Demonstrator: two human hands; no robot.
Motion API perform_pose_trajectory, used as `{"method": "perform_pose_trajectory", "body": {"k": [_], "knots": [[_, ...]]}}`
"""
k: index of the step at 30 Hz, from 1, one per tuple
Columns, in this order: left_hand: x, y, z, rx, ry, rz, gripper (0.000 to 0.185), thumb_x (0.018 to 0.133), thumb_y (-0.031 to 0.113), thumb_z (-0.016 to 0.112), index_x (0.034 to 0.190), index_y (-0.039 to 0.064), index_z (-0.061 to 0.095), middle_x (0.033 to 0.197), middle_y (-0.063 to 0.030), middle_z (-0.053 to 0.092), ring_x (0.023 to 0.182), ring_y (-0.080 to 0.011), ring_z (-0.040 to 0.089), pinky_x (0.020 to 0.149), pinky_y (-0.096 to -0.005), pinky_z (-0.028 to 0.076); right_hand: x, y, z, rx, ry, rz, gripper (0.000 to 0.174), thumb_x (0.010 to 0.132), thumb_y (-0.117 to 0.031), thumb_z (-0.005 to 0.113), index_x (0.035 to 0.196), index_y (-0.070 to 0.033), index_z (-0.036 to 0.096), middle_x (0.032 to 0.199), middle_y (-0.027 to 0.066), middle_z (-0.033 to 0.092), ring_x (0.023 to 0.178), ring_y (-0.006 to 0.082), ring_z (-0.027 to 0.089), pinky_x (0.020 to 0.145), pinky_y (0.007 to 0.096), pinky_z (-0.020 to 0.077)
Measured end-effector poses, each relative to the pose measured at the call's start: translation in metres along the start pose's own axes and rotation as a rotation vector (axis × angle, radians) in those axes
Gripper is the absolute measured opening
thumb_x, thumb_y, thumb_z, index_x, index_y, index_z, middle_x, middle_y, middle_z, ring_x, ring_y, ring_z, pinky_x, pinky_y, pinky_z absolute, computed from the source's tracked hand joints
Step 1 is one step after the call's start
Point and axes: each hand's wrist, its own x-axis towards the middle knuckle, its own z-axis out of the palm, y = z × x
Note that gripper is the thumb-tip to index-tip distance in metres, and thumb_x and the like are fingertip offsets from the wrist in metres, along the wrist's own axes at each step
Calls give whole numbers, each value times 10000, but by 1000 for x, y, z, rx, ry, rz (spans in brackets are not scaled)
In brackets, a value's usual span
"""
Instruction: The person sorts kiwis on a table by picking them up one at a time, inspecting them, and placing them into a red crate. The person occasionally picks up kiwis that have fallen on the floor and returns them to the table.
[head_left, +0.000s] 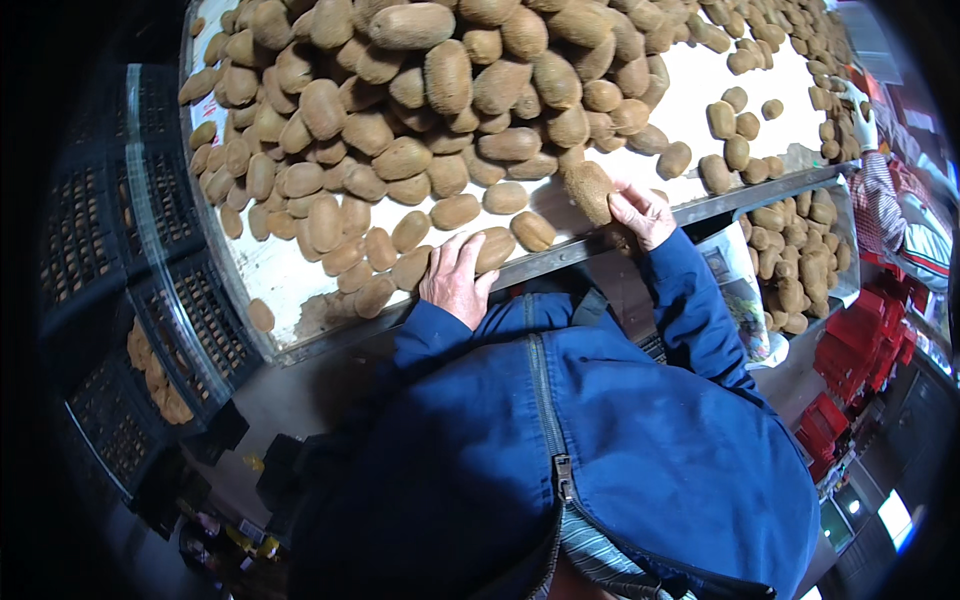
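Note:
Brown kiwifruit lie heaped on a white-topped table (281, 289) in front of me. My right hand (643, 216) pinches one large kiwifruit (589, 191) between thumb and fingers, just above the table's front edge. Close to that edge, my left hand (454, 281) rests palm down, thumb apart from the fingers. One kiwifruit (495, 250) lies against its index finger, and another (412, 268) is beside it on the left, partly covered. A loose kiwifruit (533, 231) sits between my two hands. The large pile (450, 97) rises behind them.
A metal rim (547, 259) borders the table. Black plastic crates (184, 315) stand at the left. At the right is a container of kiwifruit (795, 255) with printed paper (735, 285) at its side. Beyond are red crates (855, 345) and another person's gloved hand (864, 124).

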Motion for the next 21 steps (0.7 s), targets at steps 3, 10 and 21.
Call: {"method": "perform_pose_trajectory", "body": {"k": [3, 10, 21], "knots": [[12, 1, 6, 58, -91, -12, 630, 863, 262, 835, 1407, 59, 593, 1361, -170, 571, 1211, -410, 570, 1017, -501, 518, -3, 3, -5, 157, -132, 67, 526, 1066, -290, 647, 1464, 35, 535, 1206, 149, 724, 963, 239, 746, 802, 376, 629], [25, -6, 8, -874, -142, -455, 529, 956, 170, 805, 1382, -41, 572, 1311, -127, 679, 1049, -181, 698, 812, -318, 597, -14, 8, 17, 377, -254, 14, 677, 973, -293, 757, 1490, 55, 492, 1196, 207, 704, 892, 276, 744, 738, 396, 633], [61, 51, -2, -1321, -332, -580, 597, 1134, 461, 474, 1522, 8, 438, 1257, -170, 684, 949, -241, 736, 589, -275, 578, -28, 5, 65, 334, -341, -142, 614, 912, -50, 823, 1466, -45, 559, 1358, 99, 653, 1252, 198, 620, 1054, 377, 532]]}}
